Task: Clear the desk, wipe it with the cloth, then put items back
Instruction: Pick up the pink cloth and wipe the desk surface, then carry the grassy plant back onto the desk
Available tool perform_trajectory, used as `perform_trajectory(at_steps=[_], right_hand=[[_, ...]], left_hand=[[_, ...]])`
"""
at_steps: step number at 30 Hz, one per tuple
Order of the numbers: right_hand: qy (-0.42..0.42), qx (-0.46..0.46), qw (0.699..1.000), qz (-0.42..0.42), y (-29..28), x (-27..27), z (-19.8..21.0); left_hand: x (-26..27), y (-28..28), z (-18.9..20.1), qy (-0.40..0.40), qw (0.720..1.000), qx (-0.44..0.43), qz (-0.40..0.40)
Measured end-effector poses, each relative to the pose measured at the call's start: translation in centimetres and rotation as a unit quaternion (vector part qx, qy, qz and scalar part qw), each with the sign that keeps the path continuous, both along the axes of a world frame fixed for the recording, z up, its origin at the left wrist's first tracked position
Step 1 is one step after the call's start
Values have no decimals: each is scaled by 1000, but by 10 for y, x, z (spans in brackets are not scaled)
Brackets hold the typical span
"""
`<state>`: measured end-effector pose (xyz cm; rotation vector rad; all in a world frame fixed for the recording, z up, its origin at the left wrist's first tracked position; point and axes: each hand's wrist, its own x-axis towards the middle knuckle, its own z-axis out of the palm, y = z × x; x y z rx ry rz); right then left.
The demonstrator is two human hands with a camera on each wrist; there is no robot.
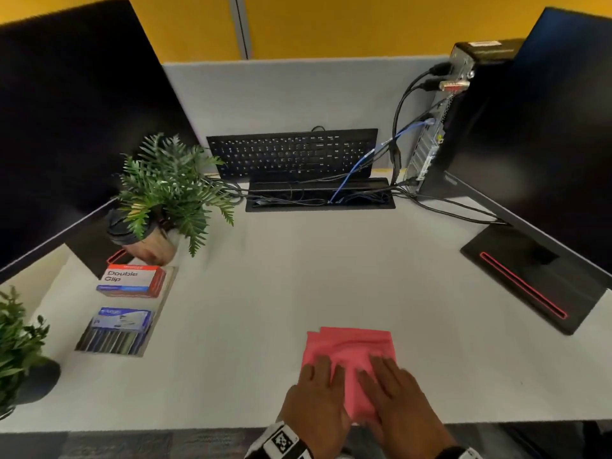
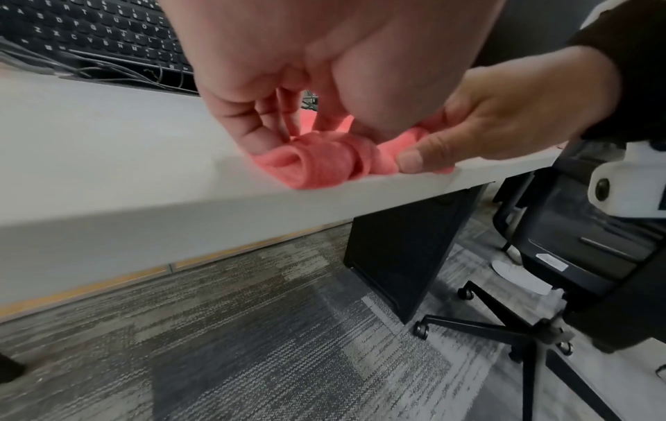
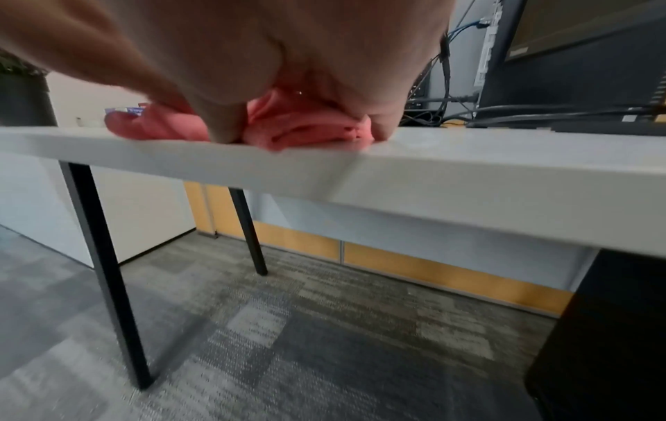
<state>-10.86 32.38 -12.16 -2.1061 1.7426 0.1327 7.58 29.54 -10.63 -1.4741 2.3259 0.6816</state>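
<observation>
A folded pink cloth lies on the pale grey desk, close to its front edge. Both hands lie on the near half of it. My left hand presses down on the cloth's left side with straight fingers. My right hand lies flat on its right side. In the left wrist view the cloth bunches into rolls at the desk edge under the left hand, and the right hand has its thumb down at the edge. In the right wrist view the right hand covers the cloth.
A black keyboard leans against the back partition, above a cable tray. At the left stand a potted plant, a Double Clip box, a blue box and a second plant. Monitors flank the desk; a monitor base sits at the right.
</observation>
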Motion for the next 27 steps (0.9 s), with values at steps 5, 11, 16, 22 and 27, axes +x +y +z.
perform_trajectory(at_steps=[5,11,16,22,27], right_hand=[[-10,-37,999,32,-32,25,48],[-70,6,985,157,-75,137,92],[-164,21,960,224,-94,254,107],[-213,69,951,212,-96,363,102],[-194,106,964,150,-103,421,92]], left_hand=[[13,-11,28,61,998,-13,31],[90,-19,80,75,975,-99,185],[192,-8,99,52,933,-149,324],[287,33,81,69,877,-133,456],[353,46,62,51,844,-96,525]])
